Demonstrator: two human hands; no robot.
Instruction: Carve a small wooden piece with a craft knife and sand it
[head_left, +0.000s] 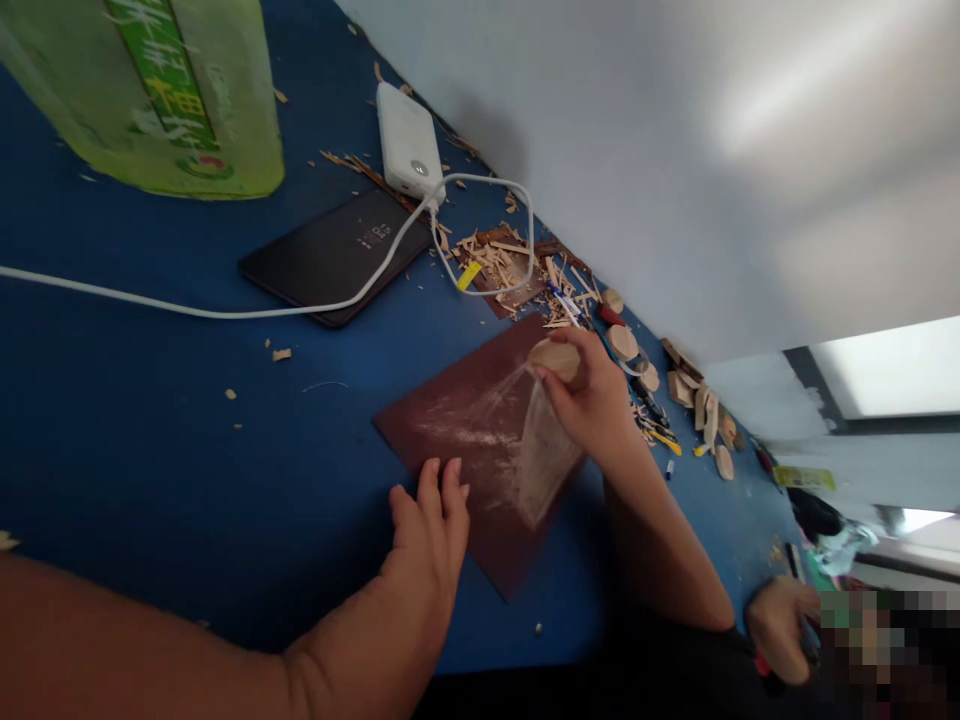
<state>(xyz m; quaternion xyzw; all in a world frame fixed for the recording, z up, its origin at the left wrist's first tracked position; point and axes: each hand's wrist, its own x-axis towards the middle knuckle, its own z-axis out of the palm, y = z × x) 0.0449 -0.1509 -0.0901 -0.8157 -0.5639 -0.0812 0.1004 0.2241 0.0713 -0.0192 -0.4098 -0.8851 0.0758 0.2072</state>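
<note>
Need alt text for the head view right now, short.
The right hand presses a small wooden piece onto a dusty brown sandpaper sheet while the left hand holds the sheet flat on a blue table. Wood shavings, a phone and a white power bank lie beyond.

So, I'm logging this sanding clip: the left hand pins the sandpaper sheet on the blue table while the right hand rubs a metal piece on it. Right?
Not quite. The head view shows the right hand rubbing a wooden piece, not metal. The rest holds: the left hand pins the sandpaper sheet on the blue table.
</note>
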